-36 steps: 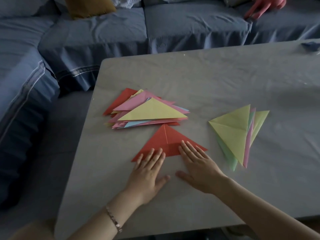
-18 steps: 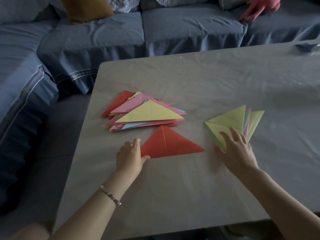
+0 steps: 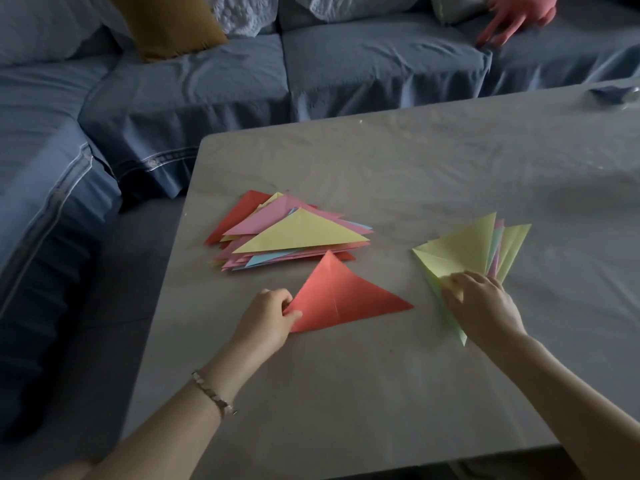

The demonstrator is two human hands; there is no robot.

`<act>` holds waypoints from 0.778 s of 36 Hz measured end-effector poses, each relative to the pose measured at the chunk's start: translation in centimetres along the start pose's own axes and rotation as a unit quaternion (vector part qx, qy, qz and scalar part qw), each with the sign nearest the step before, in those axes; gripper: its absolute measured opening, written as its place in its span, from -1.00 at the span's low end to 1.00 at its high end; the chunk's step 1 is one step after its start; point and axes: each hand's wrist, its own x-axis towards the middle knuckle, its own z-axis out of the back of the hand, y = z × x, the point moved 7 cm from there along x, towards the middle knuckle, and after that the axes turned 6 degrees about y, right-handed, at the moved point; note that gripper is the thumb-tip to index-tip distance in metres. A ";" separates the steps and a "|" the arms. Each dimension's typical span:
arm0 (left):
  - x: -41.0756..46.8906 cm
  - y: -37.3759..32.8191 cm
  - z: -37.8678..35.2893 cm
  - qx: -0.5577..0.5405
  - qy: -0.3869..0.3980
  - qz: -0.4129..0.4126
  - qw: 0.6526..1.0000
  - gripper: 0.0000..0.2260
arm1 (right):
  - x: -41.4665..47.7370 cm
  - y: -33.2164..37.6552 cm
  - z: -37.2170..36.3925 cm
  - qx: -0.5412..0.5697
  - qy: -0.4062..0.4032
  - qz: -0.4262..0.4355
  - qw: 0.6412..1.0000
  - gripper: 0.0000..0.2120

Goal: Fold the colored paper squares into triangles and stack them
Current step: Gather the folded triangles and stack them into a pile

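Two grips busy: left grip [image 3: 266, 317] pinches red triangle [image 3: 346, 296] left corner; finished stack [image 3: 298, 233] just above; right grip [image 3: 481, 303] pinching yellow sheet [image 3: 457, 247].

A red folded triangle [image 3: 341, 299], creased down its middle, lies with its apex at the near edge of the untidy stack of folded triangles [image 3: 291, 237], a fanned pile of paper squares [image 3: 467, 244], yellow topmost, well to its right.
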 end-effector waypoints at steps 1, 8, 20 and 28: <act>-0.1 -0.5 0.5 -0.005 -0.010 -0.016 1.000 -0.81 | 0.0 0.0 0.1 0.005 -0.002 -0.002 1.000 -0.79; 0.9 -2.7 7.5 -0.080 -0.134 -0.081 0.984 -0.92 | -0.5 0.3 1.1 0.040 -0.040 -0.020 0.998 -0.75; 5.7 1.8 10.1 0.019 -0.196 0.045 0.979 -0.66 | -1.5 0.2 0.7 0.019 0.016 -0.060 0.998 -0.57; 0.4 -4.8 -0.5 -0.191 0.036 -0.076 0.978 -0.84 | -3.1 4.6 1.6 0.135 0.020 -0.016 0.991 -0.64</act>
